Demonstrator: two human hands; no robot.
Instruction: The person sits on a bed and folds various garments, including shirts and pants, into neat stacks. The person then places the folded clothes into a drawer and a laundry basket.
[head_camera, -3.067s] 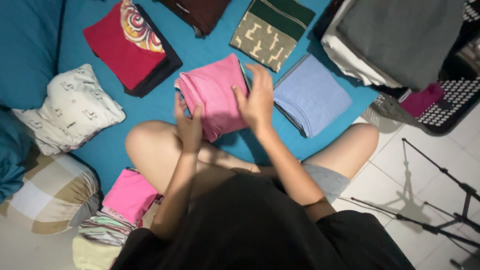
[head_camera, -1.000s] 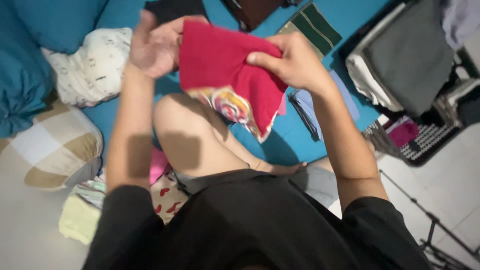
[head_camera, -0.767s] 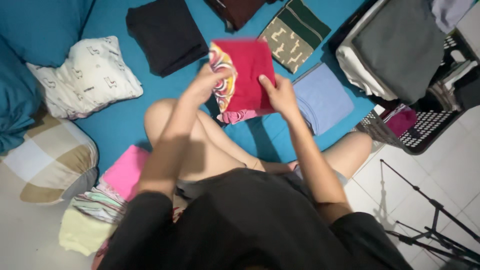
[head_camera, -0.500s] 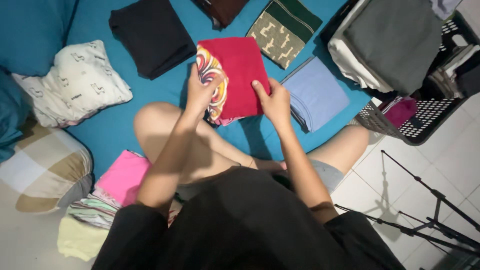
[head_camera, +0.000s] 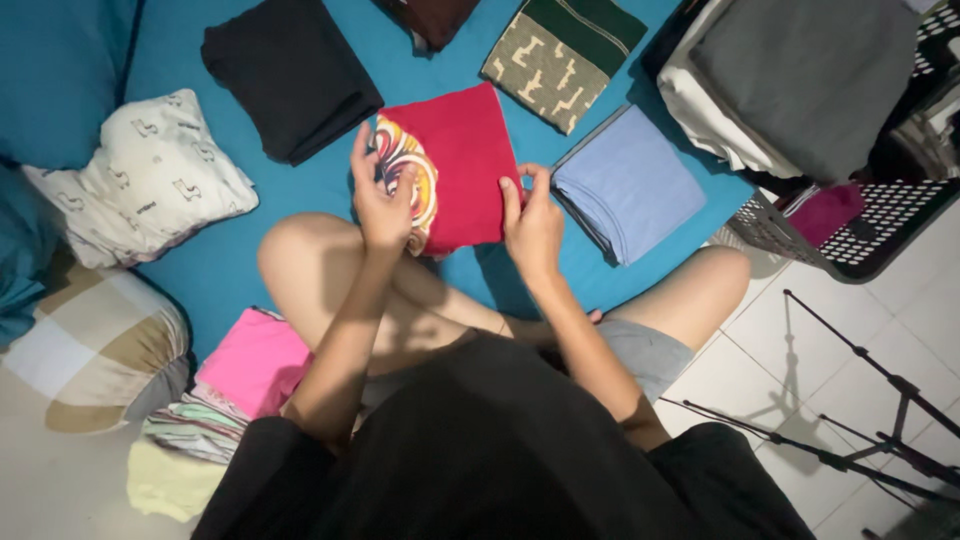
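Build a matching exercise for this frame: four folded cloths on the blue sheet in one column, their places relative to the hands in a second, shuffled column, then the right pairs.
Things:
1. red folded cloth
2. black folded cloth
3. light blue folded cloth
4. pink folded cloth

Places:
A. by the left knee, on a stack
B. between left hand and right hand
C. beside the right hand, outward
D. beyond the left hand, far side

Pairs: 1-B, 2-D, 3-C, 4-A

Both my hands, left hand (head_camera: 383, 205) and right hand (head_camera: 531, 222), pinch the folded red garment (head_camera: 465, 165) flat on the blue bed (head_camera: 240, 255), between black pile (head_camera: 288, 72) and pale-blue pile (head_camera: 628, 185).
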